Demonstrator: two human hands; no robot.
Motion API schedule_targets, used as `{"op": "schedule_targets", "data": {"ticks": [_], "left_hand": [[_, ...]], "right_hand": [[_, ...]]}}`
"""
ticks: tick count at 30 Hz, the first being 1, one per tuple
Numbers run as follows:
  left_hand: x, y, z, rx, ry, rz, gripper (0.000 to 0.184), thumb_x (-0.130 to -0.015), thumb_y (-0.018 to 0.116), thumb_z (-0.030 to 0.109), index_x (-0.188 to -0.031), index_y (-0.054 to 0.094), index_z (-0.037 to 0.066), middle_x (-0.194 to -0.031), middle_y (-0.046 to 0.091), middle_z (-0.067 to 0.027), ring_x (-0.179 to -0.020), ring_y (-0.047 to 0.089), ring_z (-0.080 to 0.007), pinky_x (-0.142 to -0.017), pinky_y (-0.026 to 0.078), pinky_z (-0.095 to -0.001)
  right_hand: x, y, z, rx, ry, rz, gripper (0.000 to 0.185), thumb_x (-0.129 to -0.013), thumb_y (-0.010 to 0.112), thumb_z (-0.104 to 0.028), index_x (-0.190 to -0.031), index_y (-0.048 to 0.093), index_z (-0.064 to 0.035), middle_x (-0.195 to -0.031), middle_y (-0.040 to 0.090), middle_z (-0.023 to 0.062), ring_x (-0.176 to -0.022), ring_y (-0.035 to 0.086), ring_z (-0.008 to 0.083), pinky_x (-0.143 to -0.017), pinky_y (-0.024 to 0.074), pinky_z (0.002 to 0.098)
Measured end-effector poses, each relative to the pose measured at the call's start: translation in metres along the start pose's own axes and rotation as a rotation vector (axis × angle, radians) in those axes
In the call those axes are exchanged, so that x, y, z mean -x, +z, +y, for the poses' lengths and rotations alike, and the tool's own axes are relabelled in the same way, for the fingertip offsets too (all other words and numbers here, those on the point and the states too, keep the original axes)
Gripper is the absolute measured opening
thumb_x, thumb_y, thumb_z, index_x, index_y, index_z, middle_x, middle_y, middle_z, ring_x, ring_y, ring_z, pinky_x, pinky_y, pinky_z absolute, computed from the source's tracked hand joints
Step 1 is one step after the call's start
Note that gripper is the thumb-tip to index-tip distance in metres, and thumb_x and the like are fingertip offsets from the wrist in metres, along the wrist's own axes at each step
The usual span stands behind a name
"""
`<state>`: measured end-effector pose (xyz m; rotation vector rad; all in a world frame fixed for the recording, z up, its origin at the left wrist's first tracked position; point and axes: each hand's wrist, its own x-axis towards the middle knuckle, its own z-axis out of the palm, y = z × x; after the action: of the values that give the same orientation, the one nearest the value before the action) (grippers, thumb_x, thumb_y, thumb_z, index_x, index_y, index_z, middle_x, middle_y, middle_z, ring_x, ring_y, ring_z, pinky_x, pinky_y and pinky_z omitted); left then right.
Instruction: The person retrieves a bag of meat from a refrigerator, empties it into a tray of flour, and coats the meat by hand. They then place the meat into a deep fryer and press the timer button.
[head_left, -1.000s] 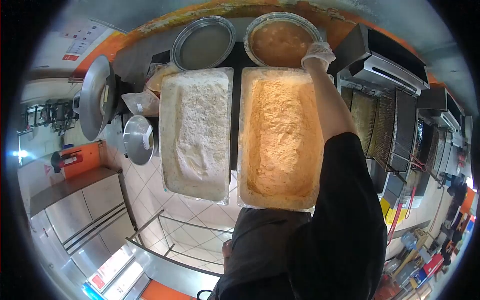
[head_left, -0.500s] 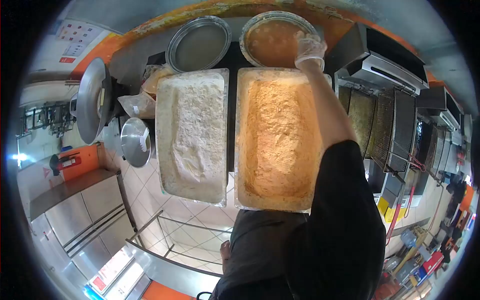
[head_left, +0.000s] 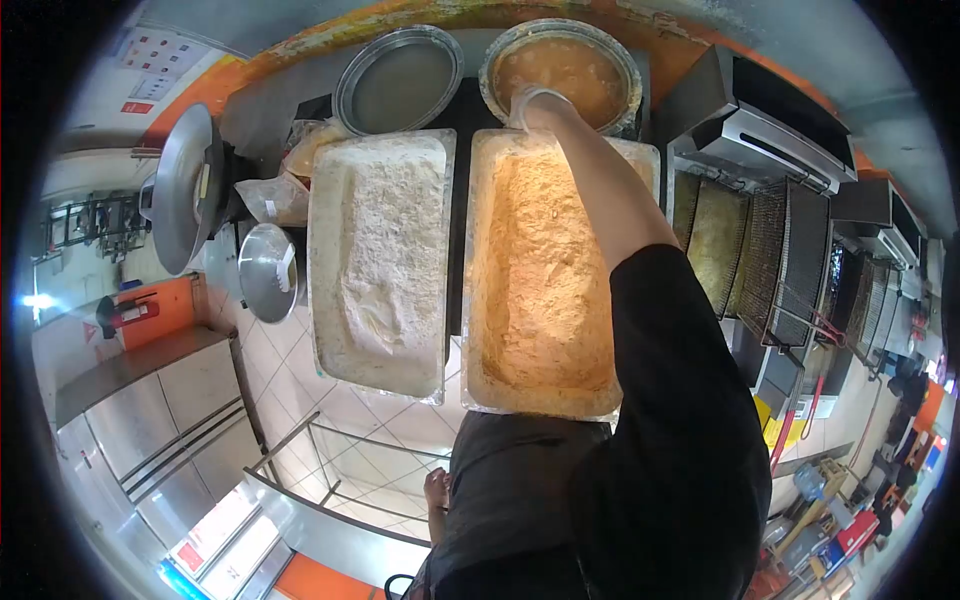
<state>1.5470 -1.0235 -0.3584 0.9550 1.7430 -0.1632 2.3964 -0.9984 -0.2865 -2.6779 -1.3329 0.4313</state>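
Note:
My right hand point(head_left: 533, 104), in a clear plastic glove, reaches into a round metal bowl point(head_left: 632, 88) of orange, lumpy liquid, close to the near left part of its rim. Its fingers are hidden by the wrist and the liquid. Under the forearm lies a deep tray point(head_left: 477, 330) of orange seasoned flour point(head_left: 545, 270). To its left is a similar tray point(head_left: 325, 330) of white flour point(head_left: 400, 240). Another round metal bowl point(head_left: 345, 105) holds greyish liquid. Low beside my body hangs my bare left hand point(head_left: 437, 487), fingers curled, with nothing visible in it.
Fryers with wire baskets point(head_left: 775, 250) stand on the right. On the left are a large metal pan point(head_left: 180, 190), a smaller metal bowl point(head_left: 268, 272) and a plastic bag point(head_left: 275, 200). A metal rail point(head_left: 375, 440) crosses above the tiled floor.
My right hand has moved left and nearer across the orange liquid, from the bowl's right rim to its near left side. My left hand shows a little more beside my body.

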Motion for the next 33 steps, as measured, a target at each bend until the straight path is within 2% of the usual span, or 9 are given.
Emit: {"op": "schedule_targets", "data": {"ticks": [3,7,10,12,13,15,18,24,33], "left_hand": [[-0.009,-0.003,-0.018,-0.248,0.142,-0.005,0.030,-0.078,0.052,0.024,-0.100,0.053,0.004,-0.095,0.057,-0.0143,-0.083,0.057,-0.0215,-0.070,0.046,-0.0310],[-0.020,-0.005,-0.041,-0.505,0.301,0.008,0.031,-0.078,0.052,0.026,-0.098,0.054,0.003,-0.096,0.057,-0.0142,-0.084,0.057,-0.0220,-0.071,0.045,-0.0313],[-0.033,-0.010,-0.057,-0.613,0.371,-0.004,0.031,-0.078,0.051,0.027,-0.097,0.055,0.003,-0.096,0.057,-0.0140,-0.084,0.057,-0.0224,-0.072,0.045,-0.0315],[-0.040,-0.010,-0.065,-0.700,0.437,-0.014,0.032,-0.078,0.051,0.028,-0.096,0.056,0.003,-0.097,0.057,-0.0140,-0.085,0.057,-0.0226,-0.073,0.045,-0.0317],[-0.042,-0.010,-0.066,-0.748,0.469,-0.027,0.032,-0.078,0.051,0.029,-0.096,0.056,0.003,-0.097,0.057,-0.0139,-0.085,0.057,-0.0228,-0.073,0.045,-0.0317],[-0.033,-0.010,-0.059,-0.642,0.383,-0.016,0.033,-0.078,0.050,0.031,-0.094,0.058,0.003,-0.097,0.057,-0.0129,-0.086,0.057,-0.0229,-0.075,0.044,-0.0316],[-0.018,-0.004,-0.051,-0.574,0.358,0.056,0.033,-0.079,0.047,0.031,-0.092,0.059,0.004,-0.095,0.058,-0.0119,-0.085,0.056,-0.0229,-0.075,0.044,-0.0319],[-0.007,0.002,-0.037,-0.459,0.267,0.014,0.029,-0.079,0.048,0.028,-0.094,0.055,0.004,-0.091,0.058,-0.0110,-0.083,0.056,-0.0217,-0.071,0.044,-0.0310],[0.003,0.009,-0.023,-0.378,0.196,-0.014,0.026,-0.080,0.048,0.023,-0.098,0.051,0.006,-0.086,0.057,-0.0096,-0.078,0.056,-0.0198,-0.066,0.044,-0.0296]], "right_hand": [[0.003,-0.005,-0.008,0.317,-0.125,-0.008,0.029,-0.065,0.055,-0.019,-0.083,0.061,0.0037,-0.085,0.059,0.0200,-0.081,0.058,0.0292,-0.070,0.0462,0.0338],[-0.008,0.021,-0.003,0.196,-0.113,0.136,0.022,-0.064,0.055,-0.013,-0.079,0.062,0.0015,-0.084,0.059,0.0200,-0.077,0.059,0.0294,-0.068,0.0473,0.0334],[-0.018,0.029,-0.006,0.351,-0.275,-0.148,0.017,-0.065,0.055,-0.010,-0.076,0.063,-0.0007,-0.083,0.060,0.0185,-0.080,0.059,0.0284,-0.069,0.0473,0.0316],[0.008,-0.006,-0.033,-0.134,0.177,0.060,0.018,-0.067,0.054,-0.014,-0.076,0.064,-0.0025,-0.084,0.060,0.0179,-0.082,0.058,0.0286,-0.070,0.0465,0.0325],[0.005,-0.001,-0.028,-0.136,0.174,0.055,0.018,-0.067,0.054,-0.014,-0.076,0.064,-0.0025,-0.084,0.060,0.0179,-0.082,0.058,0.0286,-0.070,0.0465,0.0325],[-0.002,0.012,-0.011,0.312,-0.185,-0.074,0.023,-0.068,0.052,-0.019,-0.079,0.063,-0.0016,-0.082,0.059,0.0202,-0.083,0.058,0.0299,-0.070,0.0457,0.0342],[0.011,0.004,-0.009,-0.276,0.233,-0.047,0.029,-0.068,0.050,-0.021,-0.080,0.062,0.0015,-0.083,0.057,0.0235,-0.083,0.057,0.0320,-0.070,0.0451,0.0357],[-0.002,0.007,-0.003,0.137,-0.141,-0.090,0.031,-0.067,0.047,-0.021,-0.079,0.062,0.0030,-0.088,0.057,0.0227,-0.084,0.057,0.0320,-0.072,0.0446,0.0360],[0.006,-0.011,-0.016,-0.007,-0.054,-0.112,0.026,-0.066,0.052,-0.016,-0.081,0.062,0.0027,-0.089,0.058,0.0215,-0.087,0.057,0.0304,-0.073,0.0450,0.0352]]}}
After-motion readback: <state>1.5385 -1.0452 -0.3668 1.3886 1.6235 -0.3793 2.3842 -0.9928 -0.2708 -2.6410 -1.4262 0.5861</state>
